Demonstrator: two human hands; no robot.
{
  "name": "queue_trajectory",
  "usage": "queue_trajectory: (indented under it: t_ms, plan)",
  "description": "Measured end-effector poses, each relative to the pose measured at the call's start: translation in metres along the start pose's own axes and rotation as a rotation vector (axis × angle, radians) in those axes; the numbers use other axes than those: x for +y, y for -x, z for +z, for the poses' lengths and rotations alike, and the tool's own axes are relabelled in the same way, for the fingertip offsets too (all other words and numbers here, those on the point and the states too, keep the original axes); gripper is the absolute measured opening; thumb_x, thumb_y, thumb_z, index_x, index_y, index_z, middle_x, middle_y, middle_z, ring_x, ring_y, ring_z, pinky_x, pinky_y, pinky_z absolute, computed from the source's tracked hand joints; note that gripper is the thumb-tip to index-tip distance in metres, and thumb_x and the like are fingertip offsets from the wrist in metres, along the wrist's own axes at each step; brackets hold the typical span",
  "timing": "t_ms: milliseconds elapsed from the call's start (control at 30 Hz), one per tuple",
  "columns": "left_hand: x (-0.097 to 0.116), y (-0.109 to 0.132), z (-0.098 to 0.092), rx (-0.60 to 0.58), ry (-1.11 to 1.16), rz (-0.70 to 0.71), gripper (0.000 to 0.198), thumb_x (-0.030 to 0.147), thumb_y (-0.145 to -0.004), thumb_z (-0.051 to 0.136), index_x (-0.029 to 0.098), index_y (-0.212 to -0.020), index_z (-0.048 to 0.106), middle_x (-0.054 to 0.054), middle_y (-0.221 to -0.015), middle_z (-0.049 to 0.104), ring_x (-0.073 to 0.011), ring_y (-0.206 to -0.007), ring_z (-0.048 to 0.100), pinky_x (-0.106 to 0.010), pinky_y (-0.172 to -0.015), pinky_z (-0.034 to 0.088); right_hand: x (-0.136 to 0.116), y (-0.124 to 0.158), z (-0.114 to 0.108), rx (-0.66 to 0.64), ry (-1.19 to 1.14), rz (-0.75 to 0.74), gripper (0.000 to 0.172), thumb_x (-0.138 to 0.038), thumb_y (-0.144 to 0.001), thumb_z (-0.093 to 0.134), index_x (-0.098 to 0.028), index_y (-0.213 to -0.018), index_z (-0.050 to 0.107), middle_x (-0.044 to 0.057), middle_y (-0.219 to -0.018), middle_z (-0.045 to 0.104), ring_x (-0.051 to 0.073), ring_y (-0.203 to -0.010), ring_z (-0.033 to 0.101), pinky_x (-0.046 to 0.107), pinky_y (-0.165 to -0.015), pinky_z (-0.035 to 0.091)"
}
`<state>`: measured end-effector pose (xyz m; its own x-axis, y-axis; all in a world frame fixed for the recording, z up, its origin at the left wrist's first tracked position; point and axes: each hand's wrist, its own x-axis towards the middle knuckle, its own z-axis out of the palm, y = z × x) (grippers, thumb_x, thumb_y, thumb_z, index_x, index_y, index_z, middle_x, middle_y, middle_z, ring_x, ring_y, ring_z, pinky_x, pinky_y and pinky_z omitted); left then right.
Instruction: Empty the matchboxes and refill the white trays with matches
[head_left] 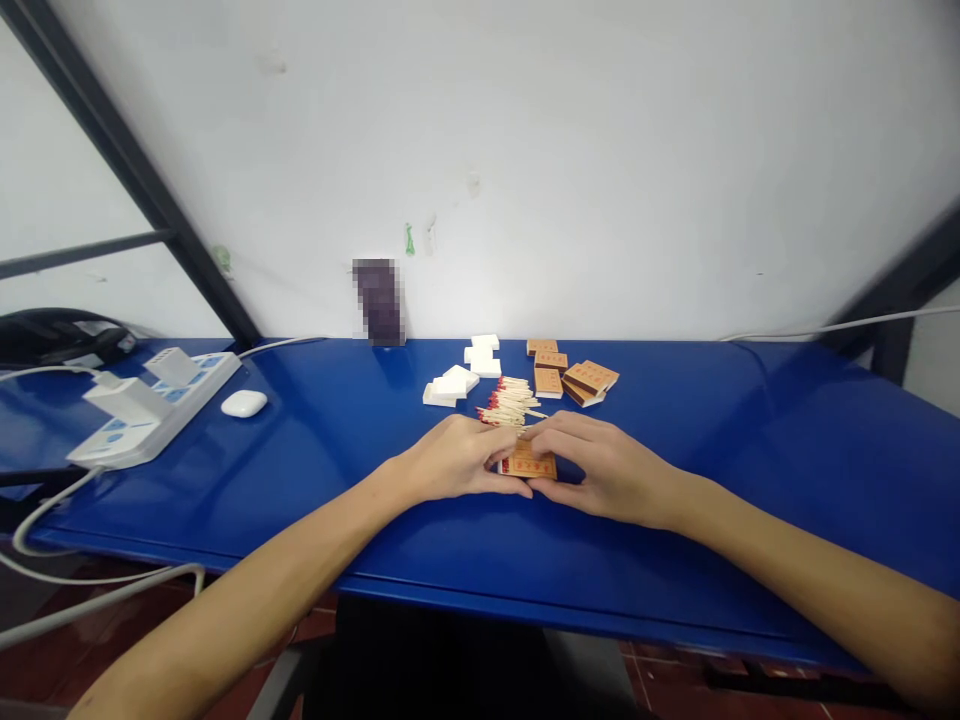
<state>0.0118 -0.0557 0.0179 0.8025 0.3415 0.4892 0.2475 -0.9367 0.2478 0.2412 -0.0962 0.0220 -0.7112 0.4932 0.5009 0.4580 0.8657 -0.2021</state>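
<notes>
Between my two hands is an orange-brown matchbox (531, 463) with red print, partly slid open so red match heads show at its left end. My left hand (457, 455) grips the left end, thumb along the near side. My right hand (600, 465) closes on the right end, its fingers over the top and thumb at the near edge. Just beyond them lies a loose heap of red-tipped matches (511, 402). Several white matchbox trays (454, 381) sit behind to the left. Several orange matchboxes or sleeves (589, 377) lie behind to the right.
All this lies on a blue table (360, 430) against a white wall. At the left are a white power strip (150, 415) with plugs and cables and a small white earbud case (244, 403). A pixelated dark object (381, 303) stands by the wall.
</notes>
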Motion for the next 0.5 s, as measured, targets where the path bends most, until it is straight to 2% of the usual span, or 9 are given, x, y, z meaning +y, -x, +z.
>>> queue_trajectory:
  t_ms: [267, 500]
  plan:
    - [0.0030, 0.0009, -0.0016, -0.120, 0.187, -0.167, 0.048, 0.060, -0.081, 0.067, 0.020, -0.077, 0.041, 0.007, -0.061, 0.050, -0.0077, -0.050, 0.045, -0.019, -0.048, 0.030, 0.0002, 0.0015, 0.0037, -0.019, -0.047, 0.036, 0.010, -0.028, -0.092, 0.062, -0.019, -0.095, 0.058, 0.010, -0.100, 0.067, 0.022, -0.090, 0.063, 0.035, -0.077, 0.054]
    - [0.0030, -0.0004, -0.0013, -0.125, 0.087, -0.097, 0.048, 0.062, -0.081, 0.066, 0.020, -0.081, 0.045, 0.005, -0.066, 0.048, -0.0090, -0.053, 0.043, -0.021, -0.049, 0.030, -0.0001, 0.0009, 0.0029, -0.047, -0.070, 0.088, 0.011, -0.026, -0.090, 0.064, -0.020, -0.097, 0.059, 0.009, -0.098, 0.068, 0.021, -0.088, 0.063, 0.033, -0.074, 0.054]
